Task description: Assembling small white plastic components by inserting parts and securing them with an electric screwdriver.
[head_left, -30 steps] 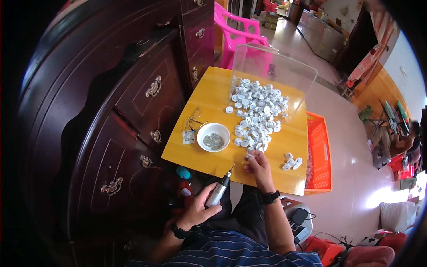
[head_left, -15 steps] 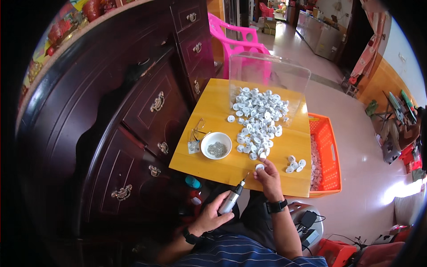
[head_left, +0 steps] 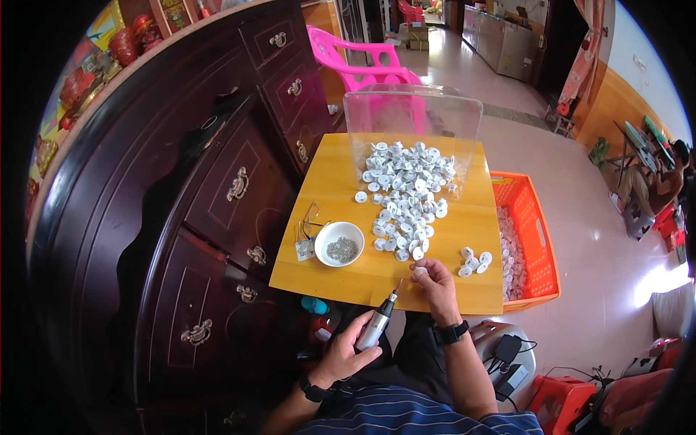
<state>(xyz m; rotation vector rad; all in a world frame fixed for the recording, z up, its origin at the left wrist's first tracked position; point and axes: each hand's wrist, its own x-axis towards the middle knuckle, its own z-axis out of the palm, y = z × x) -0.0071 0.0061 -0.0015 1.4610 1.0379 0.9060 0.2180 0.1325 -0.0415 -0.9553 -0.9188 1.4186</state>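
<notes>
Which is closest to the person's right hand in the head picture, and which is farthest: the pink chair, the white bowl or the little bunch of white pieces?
From the right hand:
1. Little bunch of white pieces: just to its right.
2. White bowl: to its left.
3. Pink chair: far off, beyond the table.

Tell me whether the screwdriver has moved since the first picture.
Yes. Against the white bowl resting on the table, the screwdriver in the left hand has shifted right.
</notes>
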